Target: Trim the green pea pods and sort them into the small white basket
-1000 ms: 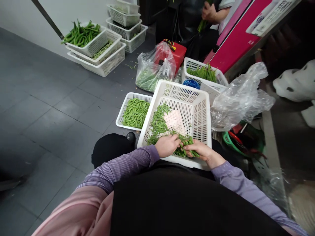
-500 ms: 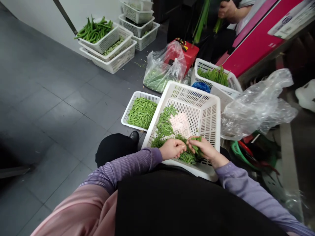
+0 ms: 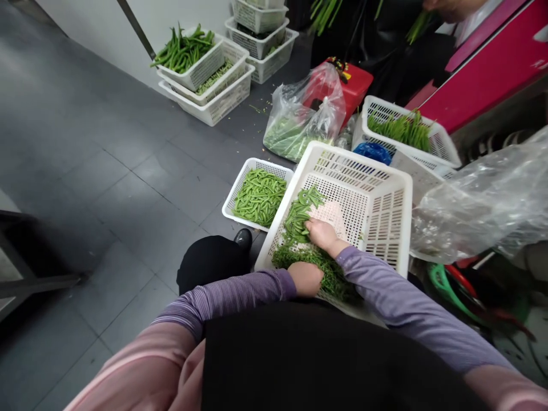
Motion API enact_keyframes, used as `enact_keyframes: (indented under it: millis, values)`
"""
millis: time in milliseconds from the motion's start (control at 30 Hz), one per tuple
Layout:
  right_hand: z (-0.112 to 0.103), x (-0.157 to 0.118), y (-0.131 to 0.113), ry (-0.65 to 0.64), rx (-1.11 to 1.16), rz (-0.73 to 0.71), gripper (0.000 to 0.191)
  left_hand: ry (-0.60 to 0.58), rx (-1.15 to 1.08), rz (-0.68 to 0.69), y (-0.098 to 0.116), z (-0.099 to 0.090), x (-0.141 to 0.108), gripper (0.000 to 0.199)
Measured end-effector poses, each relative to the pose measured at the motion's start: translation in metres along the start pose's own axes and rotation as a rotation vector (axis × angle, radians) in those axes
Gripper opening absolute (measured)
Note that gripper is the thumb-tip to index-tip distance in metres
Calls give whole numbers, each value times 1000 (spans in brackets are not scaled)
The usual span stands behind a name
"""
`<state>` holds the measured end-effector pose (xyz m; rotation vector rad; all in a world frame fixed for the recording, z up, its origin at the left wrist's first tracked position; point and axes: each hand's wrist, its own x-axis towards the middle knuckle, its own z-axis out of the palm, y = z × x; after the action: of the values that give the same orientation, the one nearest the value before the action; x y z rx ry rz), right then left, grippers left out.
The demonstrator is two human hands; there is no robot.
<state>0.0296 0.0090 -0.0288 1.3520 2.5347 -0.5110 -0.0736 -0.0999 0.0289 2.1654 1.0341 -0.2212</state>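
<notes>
Pods (image 3: 297, 220) could be mixed into stringy greens (image 3: 289, 258) if dragged by the right hand (image 3: 323, 234), its fingers curled, any grip impossible to tell.

Right of centre: white grid-patterned rectangular plastic basket (image 3: 406, 222); slender green pods (image 3: 295, 222). Lower left: purple fabric sleeve (image 3: 231, 291), pale-striped. Upper right: red boxy plastic container (image 3: 358, 85); flat magenta panel (image 3: 492, 74). Bottom: black cloth garment (image 3: 317, 359)

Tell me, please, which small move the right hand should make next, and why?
Perhaps the right hand should loosen its grip at the pods: it reaches the edge of that pile, so anything held could join it, while the tangled greens lie nearer, by the left hand. Whether it holds anything is hidden.
</notes>
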Motion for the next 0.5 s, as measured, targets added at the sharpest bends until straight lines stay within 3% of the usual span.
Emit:
enact_keyframes:
  millis: [67,167,267,367,500]
  values:
    - [-2,-17,5,-1,358,148,13,34,-4,-77,0,-3,-2,25]
    - [-6,-54,10,-135,1163,381,19,177,-49,-237,-1,-9,-3,29]
    - [-9,-89,5,-201,1752,523,16,296,-112,-217,-2,-11,-3,29]
    - [-10,-111,-5,-107,1936,606,14,330,-129,-72,0,-7,-2,27]
    - [-12,-126,-18,43,1910,548,17,401,-46,15,9,-1,-5,27]
